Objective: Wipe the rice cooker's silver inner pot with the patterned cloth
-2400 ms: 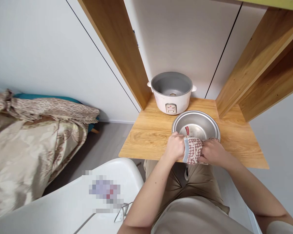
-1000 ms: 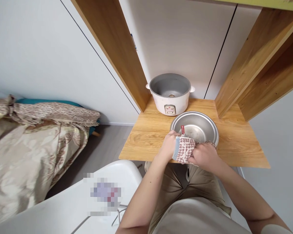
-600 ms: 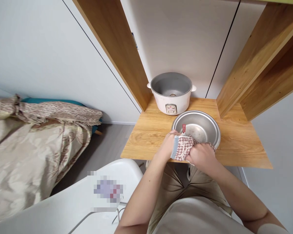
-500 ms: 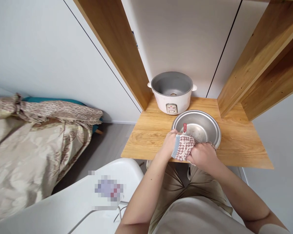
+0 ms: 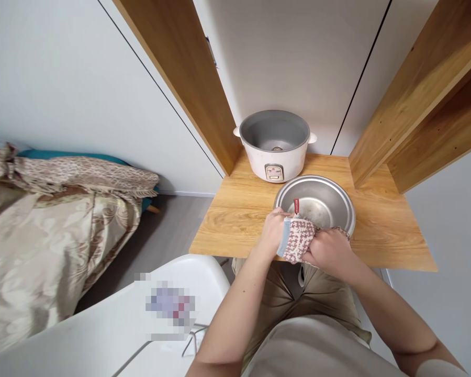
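Over the near side of a round metal pot, my left hand and my right hand both grip a cloth. It is patterned in red-brown and white, with a blue edge and a small red tag. My left hand is closed on the blue-edged side, its fingertips partly hidden. The right fist is closed on the other side of the cloth, near the pot's front rim. Behind the pot stands a white rice cooker body, without a lid and with its grey inside showing.
The pot and cooker stand on a wooden shelf between upright wooden boards. A white chair with a blurred-out item on it is at lower left. Farther left, a patterned cloth cover drapes over furniture.
The view has shifted slightly. Both hands keep their hold on the cloth, almost in the same place; pot and cooker stay where they were.
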